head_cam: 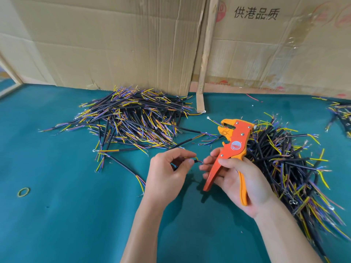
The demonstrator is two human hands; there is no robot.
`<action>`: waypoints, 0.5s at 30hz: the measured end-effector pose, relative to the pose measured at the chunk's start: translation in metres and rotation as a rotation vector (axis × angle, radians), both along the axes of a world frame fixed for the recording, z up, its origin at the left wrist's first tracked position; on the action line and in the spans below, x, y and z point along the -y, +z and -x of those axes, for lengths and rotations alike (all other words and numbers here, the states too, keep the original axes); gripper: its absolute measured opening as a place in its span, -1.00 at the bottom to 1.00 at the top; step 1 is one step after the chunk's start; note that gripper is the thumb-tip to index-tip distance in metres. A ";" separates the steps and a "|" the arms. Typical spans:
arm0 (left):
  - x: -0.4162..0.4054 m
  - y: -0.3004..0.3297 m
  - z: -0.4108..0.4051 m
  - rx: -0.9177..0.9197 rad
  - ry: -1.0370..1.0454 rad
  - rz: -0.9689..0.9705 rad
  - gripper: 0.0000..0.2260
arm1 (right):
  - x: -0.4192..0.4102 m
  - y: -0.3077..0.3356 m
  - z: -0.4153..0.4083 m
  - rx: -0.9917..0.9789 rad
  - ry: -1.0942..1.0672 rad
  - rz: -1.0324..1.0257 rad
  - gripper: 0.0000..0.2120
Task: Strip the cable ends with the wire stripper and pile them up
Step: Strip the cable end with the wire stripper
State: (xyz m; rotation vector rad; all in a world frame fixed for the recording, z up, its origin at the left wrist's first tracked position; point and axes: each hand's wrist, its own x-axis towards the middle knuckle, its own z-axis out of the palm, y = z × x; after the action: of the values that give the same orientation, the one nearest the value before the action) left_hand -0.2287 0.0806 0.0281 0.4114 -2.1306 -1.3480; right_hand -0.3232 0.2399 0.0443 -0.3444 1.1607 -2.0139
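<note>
Head view: the person has 1 cable [190,160] pinched in the left hand [169,168], its loose coloured wire ends sticking out toward the right hand [237,177], which carries the orange wire stripper [230,149] upright with its head pointing away. The step in hand looks like sorting out the wire ends before feeding 1 into the stripper. To do it well, I would hold the cable close to its end so the thin wires stay stiff, separate a single wire, and lay it squarely across the stripper's mouth before squeezing, so only the coating comes off and the strands are not cut.

The left hand's thumb and forefinger are closed tight on the cable, the other fingers curled loosely behind. The right hand wraps the stripper's 2 handles, which stand spread apart, so the tool is not squeezed; its free fingertips reach toward the wire ends and seem to touch them.

The cable sits between the 2 hands above the green table [66,215]. A big pile of cables [131,120] lies beyond the left hand, another pile [288,164] just beside the right.
</note>
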 end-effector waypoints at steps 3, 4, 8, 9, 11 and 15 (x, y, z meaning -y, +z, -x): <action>-0.001 -0.001 0.001 -0.009 0.036 0.018 -0.76 | 0.002 0.000 -0.002 0.008 -0.009 0.013 -0.66; -0.002 -0.002 0.002 -0.006 0.048 0.020 -0.76 | 0.003 0.000 -0.003 0.017 -0.010 0.021 -0.70; 0.008 -0.004 0.001 -0.045 0.211 -0.041 -0.82 | 0.003 0.000 -0.007 0.142 0.065 0.090 -0.71; 0.017 -0.004 0.000 -0.082 0.271 -0.113 -0.82 | 0.002 0.000 -0.007 0.158 0.089 0.096 -0.69; 0.033 -0.003 -0.003 -0.138 0.317 -0.253 -0.82 | 0.001 -0.001 -0.007 0.154 0.116 0.095 -0.70; 0.014 0.011 0.004 -0.206 0.253 -0.444 -0.83 | 0.009 -0.008 -0.011 0.170 0.082 0.009 -0.65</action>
State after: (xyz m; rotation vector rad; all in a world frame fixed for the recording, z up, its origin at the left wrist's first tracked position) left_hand -0.2326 0.0667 0.0396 0.6614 -1.5481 -1.6286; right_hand -0.3123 0.2305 0.0362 -0.2173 1.0165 -1.9372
